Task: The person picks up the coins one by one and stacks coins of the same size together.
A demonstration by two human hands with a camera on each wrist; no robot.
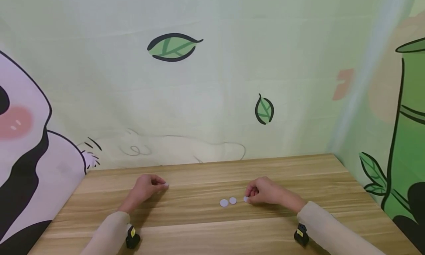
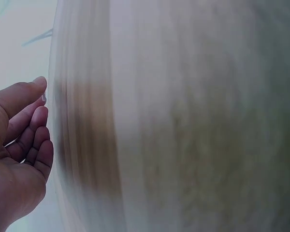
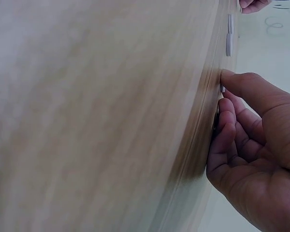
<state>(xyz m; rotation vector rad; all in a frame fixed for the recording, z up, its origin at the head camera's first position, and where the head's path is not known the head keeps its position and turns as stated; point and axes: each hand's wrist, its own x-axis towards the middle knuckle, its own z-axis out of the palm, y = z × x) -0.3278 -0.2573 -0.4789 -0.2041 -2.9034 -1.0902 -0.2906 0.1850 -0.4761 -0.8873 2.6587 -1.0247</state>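
Observation:
Between thumb and index finger, my left hand (image 1: 147, 187) pinches a small white disc (image 1: 166, 185) above the left part of the table. In the left wrist view only a sliver of that disc (image 2: 44, 97) shows at the fingertips. Farther right, my right hand (image 1: 265, 190) pinches another white disc (image 1: 246, 199) low at the tabletop; the fingers hide part of it. Two more flat white discs, a slightly larger one (image 1: 224, 203) and one beside it (image 1: 232, 200), lie on the wood just left of the right hand. The right wrist view shows them edge-on.
The wood-grain table (image 1: 196, 231) ends at a hanging printed cloth (image 1: 212, 81) behind it. More printed cloth stands at the right side. A small black wrist device (image 1: 132, 238) is at the left sleeve and another (image 1: 301, 235) at the right sleeve.

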